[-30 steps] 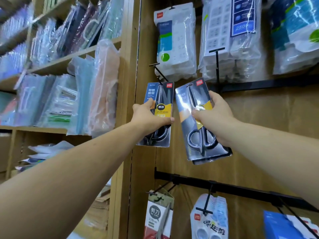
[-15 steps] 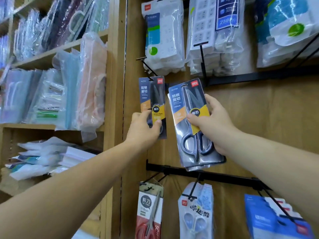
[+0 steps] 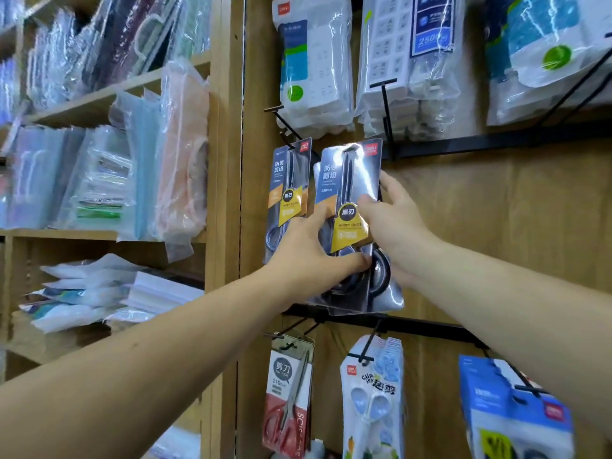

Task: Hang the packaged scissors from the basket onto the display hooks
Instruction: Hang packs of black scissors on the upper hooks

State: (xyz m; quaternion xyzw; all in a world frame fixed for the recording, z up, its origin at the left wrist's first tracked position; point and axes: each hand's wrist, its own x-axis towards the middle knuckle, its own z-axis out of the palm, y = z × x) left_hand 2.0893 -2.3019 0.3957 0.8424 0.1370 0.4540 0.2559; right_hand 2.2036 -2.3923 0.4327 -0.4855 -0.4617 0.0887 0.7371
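Holding scissors pack (image 3: 347,193) two-handed | left hand (image 3: 308,260) grips lower-left | right hand (image 3: 394,223) pinches right edge, seemingly

Glossy plastic scissors pack (image 3: 347,180) against matt wooden panel (image 3: 496,226), black metal hooks (image 3: 385,114).

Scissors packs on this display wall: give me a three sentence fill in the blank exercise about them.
The left hand and right hand hold one scissors pack; a second dark pack hangs on its ____ side. The held pack's angled label is mostly ____. On the lower rail, the leftmost pack shows scissors with ____ handles. Missing words: left, yellow, red.
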